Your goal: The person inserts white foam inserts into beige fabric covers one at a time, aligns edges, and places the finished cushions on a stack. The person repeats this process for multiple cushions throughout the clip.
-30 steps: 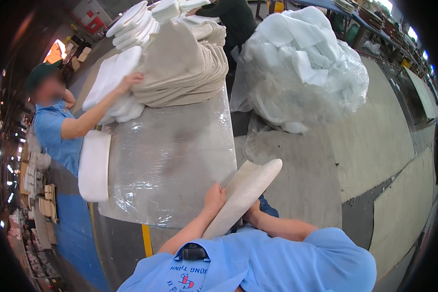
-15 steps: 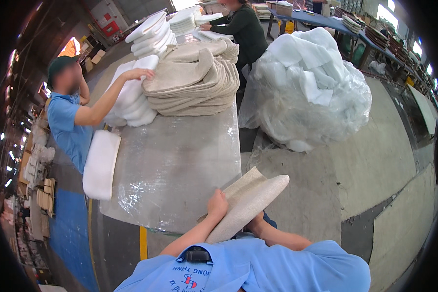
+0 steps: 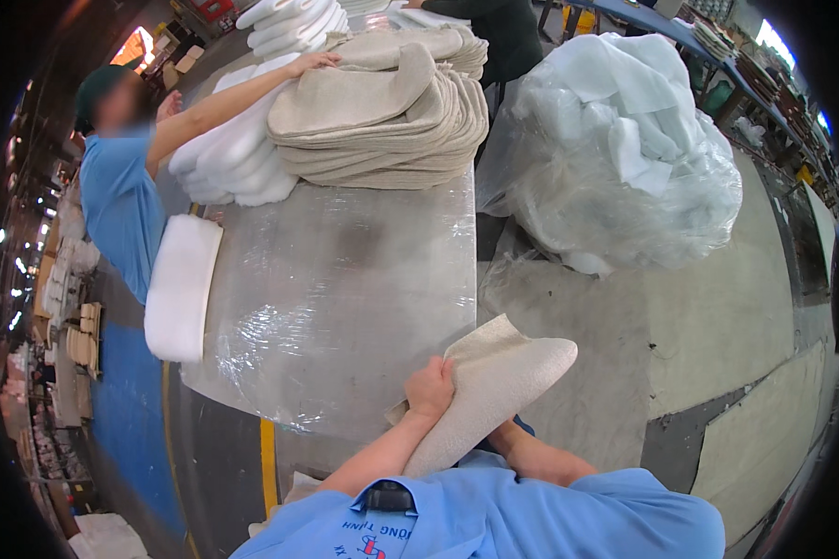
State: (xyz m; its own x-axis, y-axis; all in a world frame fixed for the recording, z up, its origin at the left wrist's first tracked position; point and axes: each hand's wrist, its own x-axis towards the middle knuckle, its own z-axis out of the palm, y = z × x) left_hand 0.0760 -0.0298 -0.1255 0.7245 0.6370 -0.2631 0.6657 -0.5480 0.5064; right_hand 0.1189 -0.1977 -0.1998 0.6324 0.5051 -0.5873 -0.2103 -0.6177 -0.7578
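A beige woven fabric cover (image 3: 494, 389), long with a rounded end, is held up in front of my body beside the table's near right corner. My left hand (image 3: 431, 387) grips its left edge with closed fingers. My right hand (image 3: 503, 434) reaches up behind or into the cover, and its fingers are hidden by the fabric. A large stack of matching beige covers (image 3: 373, 140) lies at the table's far end. To the left of that stack are piled white foam pads (image 3: 233, 154). Another white pad (image 3: 183, 289) lies at the table's left edge.
A plastic-wrapped table (image 3: 345, 279) extends ahead of me. At its left, a co-worker in a blue shirt (image 3: 121, 200) reaches over the beige stack. Another person in dark clothing (image 3: 513, 37) stands beyond. A big clear bag of white padding (image 3: 625, 177) sits on the floor at right.
My left hand and the cover have shifted slightly right, and the cover's broad side faces up more. The co-worker's arm has reached farther over the beige stack. My view has tilted downward.
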